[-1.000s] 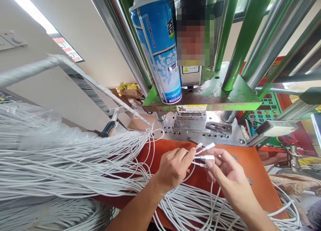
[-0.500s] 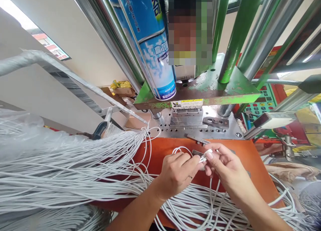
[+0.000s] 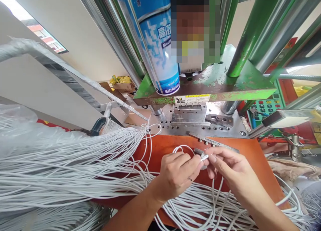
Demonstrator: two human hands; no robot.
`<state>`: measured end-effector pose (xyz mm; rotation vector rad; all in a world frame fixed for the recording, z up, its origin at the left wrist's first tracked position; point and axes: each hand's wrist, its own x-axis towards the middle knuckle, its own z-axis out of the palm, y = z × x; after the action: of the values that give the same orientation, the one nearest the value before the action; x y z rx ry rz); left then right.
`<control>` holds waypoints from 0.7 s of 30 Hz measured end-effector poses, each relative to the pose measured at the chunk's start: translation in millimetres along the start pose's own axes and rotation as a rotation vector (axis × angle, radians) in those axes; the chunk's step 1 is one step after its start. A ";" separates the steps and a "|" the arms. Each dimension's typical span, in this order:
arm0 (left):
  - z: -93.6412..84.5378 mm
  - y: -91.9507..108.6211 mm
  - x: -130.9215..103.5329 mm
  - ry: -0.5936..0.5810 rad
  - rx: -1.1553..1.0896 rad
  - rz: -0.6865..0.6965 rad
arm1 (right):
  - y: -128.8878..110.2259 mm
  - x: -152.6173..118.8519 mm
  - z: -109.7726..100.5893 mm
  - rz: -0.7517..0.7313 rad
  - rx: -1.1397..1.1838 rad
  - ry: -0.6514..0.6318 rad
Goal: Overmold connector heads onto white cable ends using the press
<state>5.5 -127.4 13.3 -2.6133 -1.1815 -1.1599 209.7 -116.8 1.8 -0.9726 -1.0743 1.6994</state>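
In front of me my left hand (image 3: 177, 174) is closed, pinching a white cable close to its small white end piece (image 3: 205, 157). My right hand (image 3: 227, 165) meets it from the other side, with thumb and forefinger closed on the tip of that end piece. Just behind the fingers lie metal mould bars (image 3: 213, 142) on the orange tabletop (image 3: 165, 147). Loops of white cable (image 3: 190, 206) spread under both wrists. What the curled fingers of my right hand cover is hidden.
A large bundle of white cables (image 3: 75, 182) fills the left side. Beyond the tabletop stands a press with a steel bed (image 3: 165, 120), a green plate (image 3: 225, 95) and a blue spray can (image 3: 160, 53) on it. A button panel (image 3: 268, 107) is at the right.
The white end piece has turned between my fingers and now lies more level. My right hand has shifted slightly right, and the view has moved a little, showing more of the mould bars.
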 end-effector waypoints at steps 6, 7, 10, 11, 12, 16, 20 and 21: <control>-1.8 2.2 2.0 0.001 0.000 -0.017 | 4.1 1.7 0.0 0.078 0.114 -0.038; -1.7 2.2 2.1 -0.001 0.000 -0.021 | 4.1 1.9 0.0 0.086 0.125 -0.042; -1.3 1.6 2.3 -0.012 0.004 -0.032 | 3.6 2.4 0.2 0.107 0.141 -0.041; -1.1 1.4 2.3 -0.013 0.004 -0.033 | 3.7 2.5 0.2 0.112 0.142 -0.040; -0.9 1.1 2.2 -0.012 0.002 -0.034 | 3.9 2.6 0.1 0.114 0.140 -0.038; 0.1 0.7 2.0 0.008 -0.018 -0.033 | 5.9 3.3 -0.8 0.110 0.123 -0.047; 1.8 0.6 1.1 0.019 -0.036 -0.039 | 7.1 2.9 -1.4 0.101 0.108 -0.056; 2.2 0.6 0.9 0.021 -0.038 -0.039 | 7.1 2.8 -1.4 0.099 0.103 -0.057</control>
<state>7.6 -126.6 12.4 -2.6096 -1.2235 -1.2259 208.2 -115.5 -5.7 -0.9304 -0.9790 1.8538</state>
